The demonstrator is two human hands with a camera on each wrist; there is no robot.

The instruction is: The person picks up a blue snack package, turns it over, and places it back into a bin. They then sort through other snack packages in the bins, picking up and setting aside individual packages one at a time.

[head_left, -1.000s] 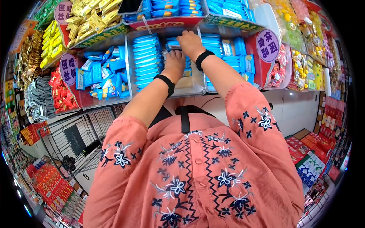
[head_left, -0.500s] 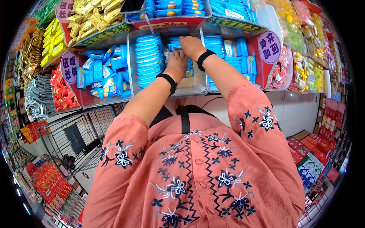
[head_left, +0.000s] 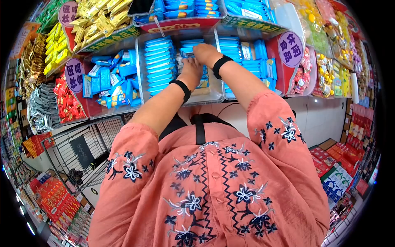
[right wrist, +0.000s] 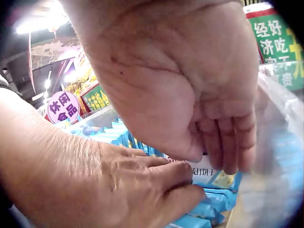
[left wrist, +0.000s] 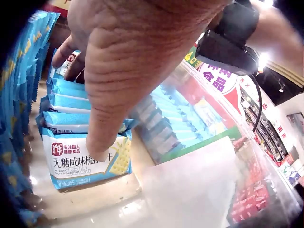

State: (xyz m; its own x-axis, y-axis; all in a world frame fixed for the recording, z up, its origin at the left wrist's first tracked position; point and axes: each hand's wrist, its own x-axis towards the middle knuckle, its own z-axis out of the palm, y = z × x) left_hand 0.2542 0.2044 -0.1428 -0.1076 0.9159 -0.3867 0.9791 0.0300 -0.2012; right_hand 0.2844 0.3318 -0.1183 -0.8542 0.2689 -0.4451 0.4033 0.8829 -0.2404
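Note:
Both hands are in the middle clear bin [head_left: 214, 95] of blue-wrapped soda crackers. My left hand [head_left: 191, 73] spans a short row of packets: in the left wrist view its thumb presses the front cracker packet [left wrist: 71, 164], and its other fingers reach the row's far end. Just beyond it, my right hand [head_left: 207, 55] bends over the same row. In the right wrist view its thumb and fingers hold a cracker packet [right wrist: 209, 178] from above, with the left hand close beside. A tall stack of cracker packets [head_left: 159, 68] stands left of both hands.
Clear dividers separate a bin of loose blue packets [head_left: 113, 80] on the left from stacked blue packets [head_left: 251, 66] on the right. An upper tier holds yellow-wrapped sweets [head_left: 101, 18] and more blue packets. A shopping cart [head_left: 82, 150] stands at lower left.
My right hand has drawn back slightly toward the body, uncovering blue packets behind it. The left hand has shifted a little to the right along the row.

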